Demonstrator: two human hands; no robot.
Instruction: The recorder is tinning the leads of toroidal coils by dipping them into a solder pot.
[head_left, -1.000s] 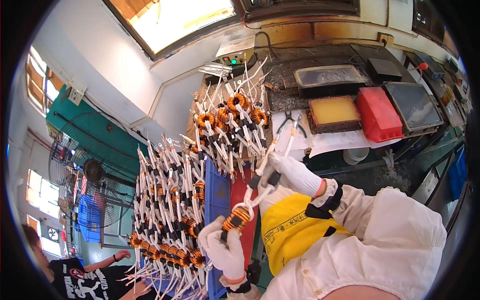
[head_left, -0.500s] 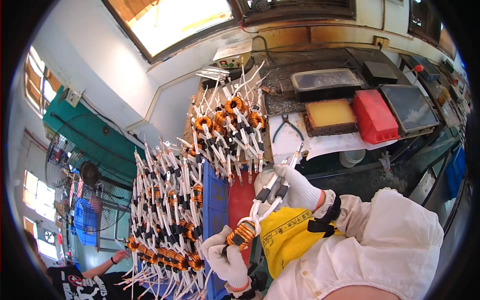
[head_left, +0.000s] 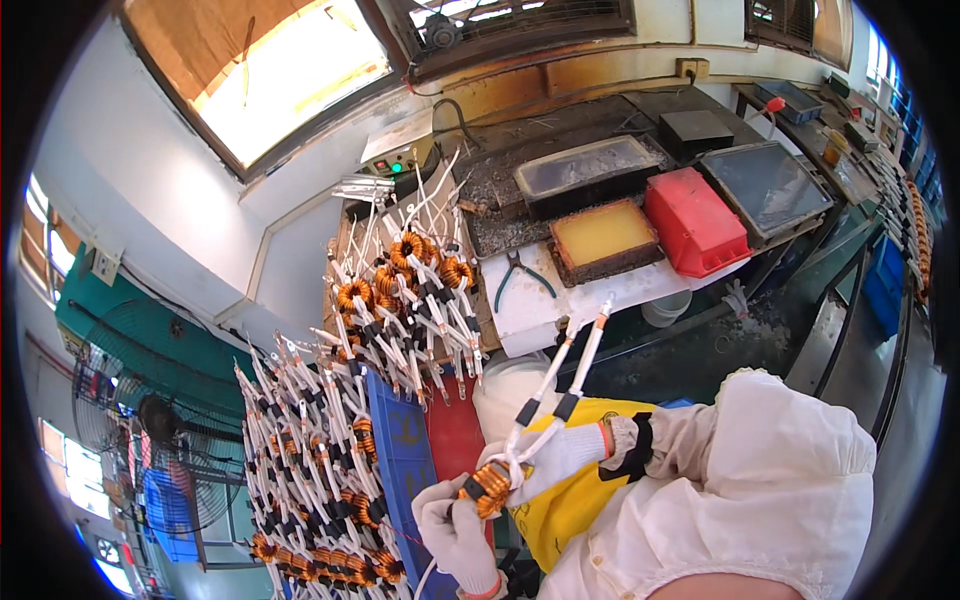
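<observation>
Starting far left with a wire-cage fan (head_left: pixel 155 420), plus a blue bin (head_left: pixel 168 515) just below in view. Next, a dense heap of coils (head_left: pixel 320 470), bristling with pale leads, along the wall of a blue crate (head_left: pixel 405 490). Farther back on the bench, a second coil pile (head_left: pixel 400 285), copper-coloured rings among more leads. Behind that, a control box (head_left: pixel 398 157) with a green light on. Right of the crate, a red surface (head_left: pixel 452 425), partly covered, kind unclear.

Left hand (head_left: pixel 455 540), white glove: pinching the held coil (head_left: pixel 487 490) between thumb and fingers at the near-left side. Held coil: just right of the crate, in front of a yellow apron (head_left: pixel 548 535), tilted. Two white leads (head_left: pixel 587 358) running up and right from there, black sleeve on each, lugged ends near the front edge of the bench in view.

Pliers (head_left: pixel 513 262) lying handles apart on white paper (head_left: pixel 520 322), well apart from both hands. Right hand (head_left: pixel 575 450), also gloved: close beside the held coil, behind the base of the leads; fingers mostly hidden, can't tell whether gripping or spread.

Farther right on the bench: long dark tray (head_left: pixel 585 165) with a grey top, yellow-filled tray (head_left: pixel 608 270) in front, then a red bin (head_left: pixel 695 225), then a flat grey-topped tray (head_left: pixel 770 190). Below bench level, a white bucket (head_left: pixel 665 310). Far right, a blue container (head_left: pixel 885 280) and another row of coils (head_left: pixel 918 235).
</observation>
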